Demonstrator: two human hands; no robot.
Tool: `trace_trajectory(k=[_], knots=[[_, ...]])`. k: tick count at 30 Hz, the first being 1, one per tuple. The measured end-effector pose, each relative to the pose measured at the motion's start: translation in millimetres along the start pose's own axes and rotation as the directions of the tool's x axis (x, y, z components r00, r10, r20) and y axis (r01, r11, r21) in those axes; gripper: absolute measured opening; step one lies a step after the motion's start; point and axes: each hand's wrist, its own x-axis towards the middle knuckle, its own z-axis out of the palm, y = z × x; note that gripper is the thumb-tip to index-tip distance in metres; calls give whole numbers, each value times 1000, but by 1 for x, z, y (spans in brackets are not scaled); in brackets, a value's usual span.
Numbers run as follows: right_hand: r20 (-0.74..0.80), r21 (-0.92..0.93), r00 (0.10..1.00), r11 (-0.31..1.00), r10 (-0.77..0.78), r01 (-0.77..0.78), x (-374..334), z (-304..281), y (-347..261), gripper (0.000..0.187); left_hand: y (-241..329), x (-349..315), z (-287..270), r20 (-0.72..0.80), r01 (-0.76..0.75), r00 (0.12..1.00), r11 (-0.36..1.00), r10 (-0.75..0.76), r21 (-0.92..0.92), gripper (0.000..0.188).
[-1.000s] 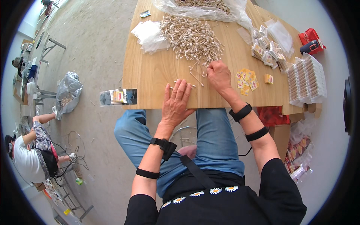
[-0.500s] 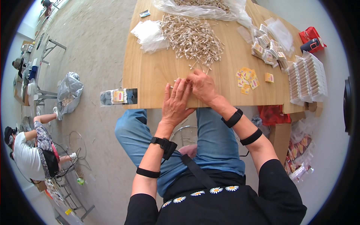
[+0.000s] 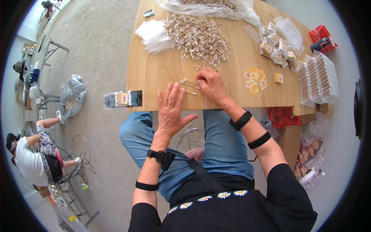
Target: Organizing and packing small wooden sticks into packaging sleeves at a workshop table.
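While right hand (image 3: 210,83) pinches swabs (image 3: 189,82), left hand (image 3: 172,110) splays.

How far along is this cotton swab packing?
Done: stacks of filled packs stand at the table's right edge. In hand: the right hand gathers a few cotton swabs while the left hand hovers open. Left: a big loose swab pile, plus a bagful behind it.
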Motion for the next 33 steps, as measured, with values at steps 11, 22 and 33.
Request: trace_trajectory(k=[11, 22, 33], knots=[[-45, -108, 998, 993, -48, 43, -10, 17, -7, 6, 10, 29, 14, 147, -52, 988, 998, 49, 18, 128], [-83, -304, 994, 951, -78, 50, 11, 1, 2, 8, 13, 31, 29, 75, -28, 997, 993, 19, 116, 120], [39, -580, 957, 773, -289, 257, 43, -6, -5, 6, 11, 29, 31, 32, -30, 999, 997, 28, 76, 115]])
